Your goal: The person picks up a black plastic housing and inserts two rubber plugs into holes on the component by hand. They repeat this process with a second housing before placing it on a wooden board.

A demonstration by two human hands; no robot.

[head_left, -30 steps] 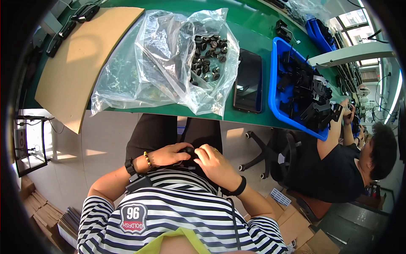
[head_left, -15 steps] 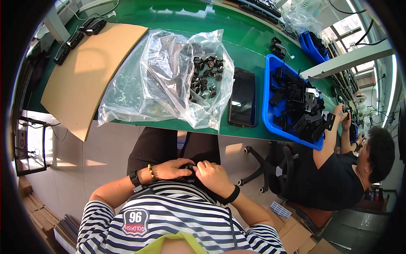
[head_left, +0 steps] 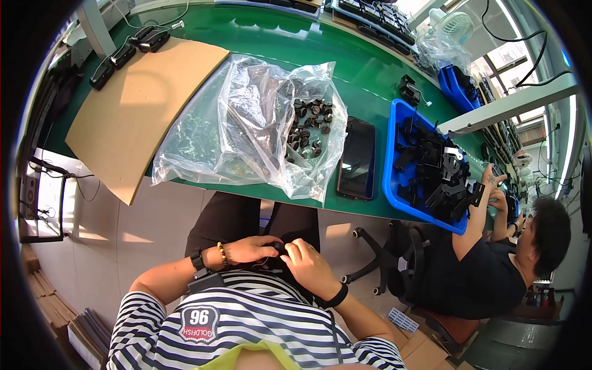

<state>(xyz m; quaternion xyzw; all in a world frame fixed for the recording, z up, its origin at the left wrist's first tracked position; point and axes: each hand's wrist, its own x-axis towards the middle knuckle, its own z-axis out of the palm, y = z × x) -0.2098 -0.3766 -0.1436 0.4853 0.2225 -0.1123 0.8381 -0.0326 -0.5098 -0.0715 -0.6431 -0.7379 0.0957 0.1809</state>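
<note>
Low in front of my striped shirt, my left hand (head_left: 251, 249) pinches a small black part (head_left: 278, 248) between thumb and fingers. Its exact kind is too small to make out. My right hand (head_left: 308, 266) meets it from the other side, fingertips bent and closed against the same part. Both hands are over my lap, below the table's near edge. On the table ahead lies a clear plastic bag (head_left: 246, 132), with several small black knob-like pieces (head_left: 303, 132) on its right portion.
A dark phone-like device (head_left: 357, 161) lies right of the bag, then a blue bin (head_left: 390, 163) of black brackets (head_left: 431, 166). Brown cardboard (head_left: 139, 105) overhangs the green table (head_left: 259, 37) at left. A co-worker in black (head_left: 481, 271) sits at right beside an office chair (head_left: 394, 259).
The view has tilted slightly, so the table things sit lower in the picture. My hands stay together; the black part shows more between them, and my right fingers have shifted a little.
</note>
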